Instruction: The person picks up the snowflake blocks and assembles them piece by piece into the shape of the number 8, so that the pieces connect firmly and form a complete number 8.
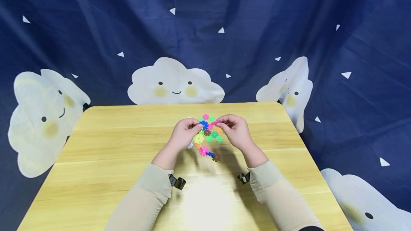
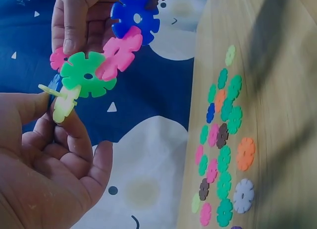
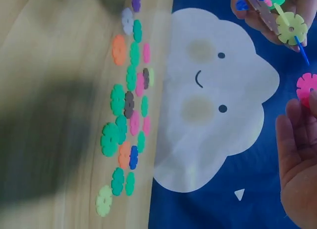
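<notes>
Above the table, my left hand [image 1: 184,131] pinches a blue snowflake disc [image 1: 204,125] between thumb and fingers. It belongs to a chain of slotted plastic discs; the linked yellow disc [image 3: 291,28], green disc [image 2: 89,75] and pink disc [image 2: 119,53] show in the wrist views. Lower in the head view, the chain includes a brown disc [image 1: 216,157]. My right hand [image 1: 237,130] pinches a single pink disc [image 3: 307,85] by its edge, close to the blue one. In the right wrist view a small gap separates these two discs.
Several loose discs lie flat on the wooden table [image 1: 128,145] beyond the hands, among them an orange disc [image 2: 245,153], a white disc [image 2: 243,195] and a green disc [image 3: 110,140]. A dark blue curtain [image 1: 199,38] with clouds hangs behind the table.
</notes>
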Available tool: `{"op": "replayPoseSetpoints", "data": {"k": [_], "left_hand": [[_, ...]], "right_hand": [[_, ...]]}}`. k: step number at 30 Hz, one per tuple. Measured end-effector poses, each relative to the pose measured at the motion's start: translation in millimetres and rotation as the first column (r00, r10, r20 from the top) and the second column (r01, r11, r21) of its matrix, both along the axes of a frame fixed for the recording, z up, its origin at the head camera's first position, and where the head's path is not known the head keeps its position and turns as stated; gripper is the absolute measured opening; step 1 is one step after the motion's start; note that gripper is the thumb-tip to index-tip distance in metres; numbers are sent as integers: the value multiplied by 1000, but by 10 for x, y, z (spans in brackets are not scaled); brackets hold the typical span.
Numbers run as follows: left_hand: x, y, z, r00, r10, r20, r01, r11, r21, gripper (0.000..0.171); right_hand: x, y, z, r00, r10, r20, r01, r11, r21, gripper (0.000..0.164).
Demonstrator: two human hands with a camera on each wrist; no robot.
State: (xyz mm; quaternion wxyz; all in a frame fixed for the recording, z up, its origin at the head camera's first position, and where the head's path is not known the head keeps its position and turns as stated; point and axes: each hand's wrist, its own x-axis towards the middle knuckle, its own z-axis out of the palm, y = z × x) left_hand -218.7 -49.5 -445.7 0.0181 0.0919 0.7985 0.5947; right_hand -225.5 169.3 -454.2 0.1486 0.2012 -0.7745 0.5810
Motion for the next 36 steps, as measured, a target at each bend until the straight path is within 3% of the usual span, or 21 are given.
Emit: {"op": "replayPoseSetpoints", "data": {"k": [12, 21, 23, 25, 27, 29, 30, 31, 33, 36], "left_hand": [[15, -4, 39, 999, -50, 11, 50, 999, -15, 15], [11, 7, 61, 997, -81, 17, 81, 997, 13, 14], [16, 12, 57, 995, -95, 3, 95, 995, 10, 12], [27, 25, 58, 994, -107, -13, 107, 994, -3, 12], [36, 38, 52, 993, -112, -19, 112, 994, -12, 11], [42, 41, 35, 995, -99, -19, 98, 995, -23, 9], [41, 38, 23, 996, -86, -19, 86, 996, -28, 9], [40, 35, 11, 997, -75, -19, 74, 997, -28, 9], [34, 29, -5, 998, -63, -29, 62, 998, -26, 11], [33, 33, 3, 996, -69, -48, 68, 997, -24, 16]], "right_hand": [[67, -54, 66, 997, 73, -24, -73, 997, -11, 5], [116, -77, 90, 986, 97, -133, -95, 995, 21, 7], [81, -30, 81, 988, 129, -89, -129, 992, 14, 7], [13, 72, 31, 988, 153, -2, -153, 988, -6, 17], [-66, 211, -72, 990, 89, 111, -92, 996, 19, 25], [-146, 348, -234, 970, -50, 237, 17, 990, 138, 31], [-177, 402, -327, 949, -127, 290, 60, 971, 229, 32], [-198, 442, -416, 919, -215, 330, 95, 934, 345, 33], [-228, 484, -576, 866, -345, 362, 98, 826, 555, 39], [-238, 481, -744, 831, -430, 353, 53, 692, 720, 44]]}}
